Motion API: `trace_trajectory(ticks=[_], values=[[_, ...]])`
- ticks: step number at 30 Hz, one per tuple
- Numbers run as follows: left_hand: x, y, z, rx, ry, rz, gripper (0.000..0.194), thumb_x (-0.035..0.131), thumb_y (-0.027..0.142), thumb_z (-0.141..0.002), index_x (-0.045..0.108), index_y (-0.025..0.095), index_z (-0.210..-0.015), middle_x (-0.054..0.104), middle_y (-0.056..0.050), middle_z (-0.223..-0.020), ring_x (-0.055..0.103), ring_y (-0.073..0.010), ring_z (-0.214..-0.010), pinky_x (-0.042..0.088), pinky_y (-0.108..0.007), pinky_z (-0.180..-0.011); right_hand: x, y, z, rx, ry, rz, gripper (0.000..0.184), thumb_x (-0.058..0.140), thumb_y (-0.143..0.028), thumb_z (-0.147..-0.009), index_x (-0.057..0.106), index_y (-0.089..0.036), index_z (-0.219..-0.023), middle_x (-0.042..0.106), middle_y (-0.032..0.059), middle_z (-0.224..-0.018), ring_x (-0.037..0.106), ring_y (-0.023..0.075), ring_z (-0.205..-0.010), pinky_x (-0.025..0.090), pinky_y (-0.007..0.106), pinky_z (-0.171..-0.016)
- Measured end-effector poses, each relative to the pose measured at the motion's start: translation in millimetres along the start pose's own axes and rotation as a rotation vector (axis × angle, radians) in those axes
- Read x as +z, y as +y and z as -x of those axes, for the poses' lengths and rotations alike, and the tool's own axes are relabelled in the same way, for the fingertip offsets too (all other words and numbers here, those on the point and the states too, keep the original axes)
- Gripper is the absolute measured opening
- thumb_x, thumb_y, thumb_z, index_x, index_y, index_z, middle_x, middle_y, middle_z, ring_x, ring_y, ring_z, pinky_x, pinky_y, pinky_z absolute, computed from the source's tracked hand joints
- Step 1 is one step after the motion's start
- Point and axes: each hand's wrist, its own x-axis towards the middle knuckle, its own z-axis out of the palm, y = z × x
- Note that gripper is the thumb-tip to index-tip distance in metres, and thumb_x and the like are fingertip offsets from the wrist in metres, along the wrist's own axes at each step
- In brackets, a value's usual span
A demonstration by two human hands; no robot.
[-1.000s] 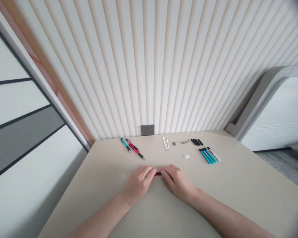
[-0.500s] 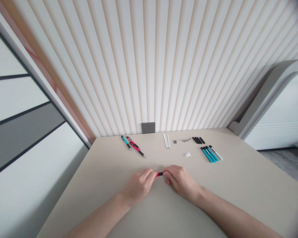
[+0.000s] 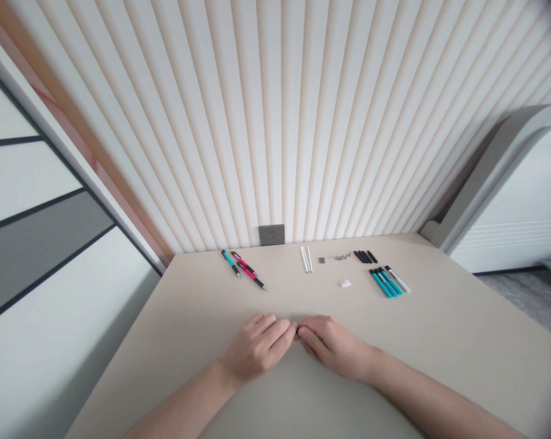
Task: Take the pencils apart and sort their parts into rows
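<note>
My left hand and my right hand are curling in toward each other over the beige tabletop, both half closed, with my left fingertips meeting my right fingertips near the table's middle. I cannot tell whether they are gripping anything, because my fingers are hiding the spot where they meet. Well ahead of my hands, a teal-and-black mechanical pencil and a pink-and-black pen are lying side by side. To their right, two thin white sticks, a few small metal screws, a row of black tubes, a small white scrap, and teal pen barrels are lying on the table. A grey wall socket is showing just above the table's back edge.
</note>
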Motion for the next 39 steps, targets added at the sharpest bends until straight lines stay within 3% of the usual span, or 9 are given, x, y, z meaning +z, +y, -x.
trace_trajectory(ticks=[5,12,19,23,29,36,39], values=[[5.3,2,0,0.003,0.027,-0.025,0.021,0.046,0.009,-0.097,0.063,0.009,-0.109,0.069,-0.007,-0.083,0.064,-0.0153,-0.068,0.054,-0.027,-0.06,7,7,-2,0.038,0.03,0.1,0.035,0.034,-0.033,-0.104,0.056,-0.02,-0.079,0.064,0.0026,-0.077,0.055,0.0154,-0.069,0.039,0.026,-0.065],[6.1,6,-2,-0.082,-0.003,0.042,0.019,0.046,0.015,-0.1,0.064,0.011,-0.104,0.069,-0.004,-0.077,0.066,-0.0148,-0.066,0.054,-0.025,-0.059,8,7,-4,-0.072,0.117,0.362,0.035,0.034,-0.03,-0.104,0.057,-0.019,-0.08,0.062,0.0033,-0.071,0.053,0.0173,-0.066,0.035,0.029,-0.067],[8.7,6,-1,-0.163,-0.081,0.13,0.016,0.046,0.018,-0.101,0.061,0.013,-0.104,0.066,-0.001,-0.077,0.066,-0.0154,-0.07,0.051,-0.026,-0.062,9,17,-6,-0.175,0.167,0.485,0.034,0.036,-0.028,-0.104,0.055,-0.019,-0.077,0.061,0.0026,-0.068,0.051,0.0176,-0.066,0.034,0.031,-0.067],[10.8,8,-1,-0.216,-0.187,0.093,0.019,0.043,0.018,-0.101,0.06,0.017,-0.092,0.058,0.001,-0.069,0.063,-0.0152,-0.061,0.044,-0.027,-0.051,9,19,-6,-0.178,0.178,0.516,0.034,0.037,-0.028,-0.104,0.053,-0.019,-0.076,0.059,0.002,-0.066,0.05,0.017,-0.065,0.032,0.03,-0.066],[15.5,9,4,-0.259,-0.291,0.145,0.027,0.038,0.025,-0.104,0.06,0.019,-0.089,0.058,0.001,-0.069,0.061,-0.0148,-0.054,0.038,-0.026,-0.046,7,14,-6,-0.229,0.184,0.552,0.031,0.042,-0.026,-0.103,0.051,-0.019,-0.075,0.059,0.0004,-0.066,0.049,0.0162,-0.066,0.029,0.03,-0.066],[17.6,3,7,-0.279,-0.262,0.451,0.039,0.027,0.032,-0.106,0.061,0.016,-0.095,0.061,-0.001,-0.071,0.063,-0.0132,-0.062,0.046,-0.022,-0.058,-3,6,-4,-0.358,0.157,0.728,0.022,0.044,-0.019,-0.101,0.053,-0.018,-0.081,0.057,0.0009,-0.07,0.048,0.0178,-0.069,0.028,0.033,-0.065],[18.2,2,9,-0.287,-0.221,0.415,0.041,0.025,0.033,-0.106,0.062,0.015,-0.101,0.063,-0.002,-0.073,0.063,-0.0136,-0.062,0.046,-0.023,-0.057,-7,3,-4,-0.385,0.167,0.71,0.019,0.042,-0.019,-0.102,0.057,-0.017,-0.091,0.058,0.0018,-0.073,0.049,0.0181,-0.071,0.031,0.033,-0.067]])
